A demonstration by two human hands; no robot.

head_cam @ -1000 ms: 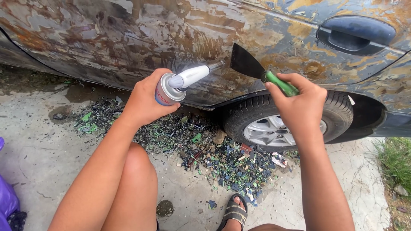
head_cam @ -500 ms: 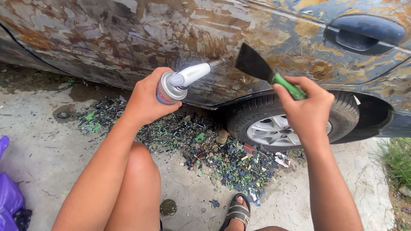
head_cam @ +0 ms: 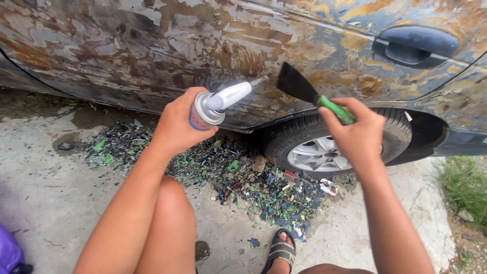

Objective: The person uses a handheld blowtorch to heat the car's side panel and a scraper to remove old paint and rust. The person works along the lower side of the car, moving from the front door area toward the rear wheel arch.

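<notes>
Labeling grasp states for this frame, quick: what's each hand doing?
Left hand: closed around a gas torch canister, nozzle aimed at the car door panel.
Right hand: closed on the green-handled scraper.

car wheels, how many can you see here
1. The one car wheel sits low under the car body, right of centre, behind the right hand holding the scraper. Other wheels may lie outside the picture.

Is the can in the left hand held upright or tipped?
Tipped. The can lies almost sideways in the left hand, with its white nozzle pointing right and slightly up at the car door.
</notes>
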